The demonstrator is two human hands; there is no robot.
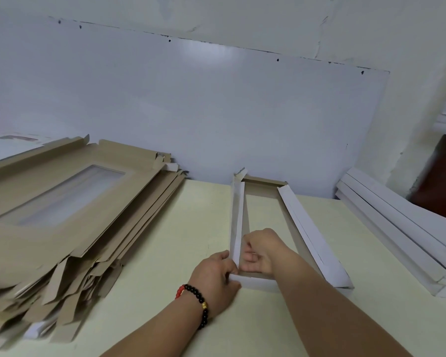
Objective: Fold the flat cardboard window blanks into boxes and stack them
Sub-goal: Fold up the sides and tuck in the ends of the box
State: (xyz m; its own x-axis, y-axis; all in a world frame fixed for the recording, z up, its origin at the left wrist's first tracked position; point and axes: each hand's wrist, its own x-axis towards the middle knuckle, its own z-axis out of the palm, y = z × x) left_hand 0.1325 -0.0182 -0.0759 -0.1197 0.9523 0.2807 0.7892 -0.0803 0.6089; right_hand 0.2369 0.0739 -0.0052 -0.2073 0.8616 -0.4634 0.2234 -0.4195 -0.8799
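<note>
On the counter (191,228), the left hand (214,274) pinches the near-left corner of a half-formed box (265,253) while the right hand (260,251) grips its left wall, apparently locking that corner; the right wall looks next

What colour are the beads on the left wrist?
Mostly black bracelet beads, a few red, one gold; head view.
</note>
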